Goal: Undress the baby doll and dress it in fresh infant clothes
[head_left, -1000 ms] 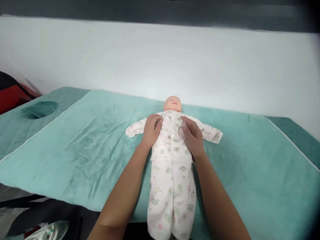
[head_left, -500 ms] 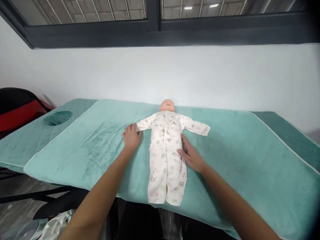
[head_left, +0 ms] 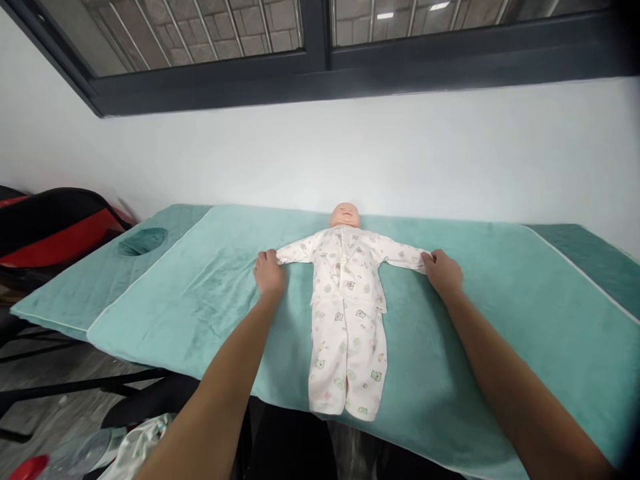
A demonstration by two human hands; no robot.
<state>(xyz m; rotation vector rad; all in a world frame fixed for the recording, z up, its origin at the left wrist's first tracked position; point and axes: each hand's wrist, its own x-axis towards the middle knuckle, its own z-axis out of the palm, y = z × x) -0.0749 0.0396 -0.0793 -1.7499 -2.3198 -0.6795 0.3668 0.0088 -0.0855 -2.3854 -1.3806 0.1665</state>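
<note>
A baby doll (head_left: 345,215) lies on its back on a green padded bed (head_left: 235,293), its head toward the wall. It wears a white printed long-sleeved top (head_left: 349,267) and matching white trousers (head_left: 347,353). My left hand (head_left: 270,272) is closed on the cuff of the sleeve on the left. With fingers pinched, my right hand (head_left: 443,270) grips the cuff of the sleeve on the right. Both sleeves stretch out sideways from the body. The doll's own hands and feet do not show.
A white wall and a dark window frame (head_left: 320,80) stand behind the bed. Black-and-red chairs (head_left: 60,227) are at the left. Low at the left are a clear plastic container (head_left: 93,450) and a white cloth (head_left: 135,447). The bed has a round hole (head_left: 143,241).
My right hand has gone from the doll's side at the waist out to the right sleeve's cuff and taken hold of it. My left hand stays at the left cuff. The view has shifted slightly.
</note>
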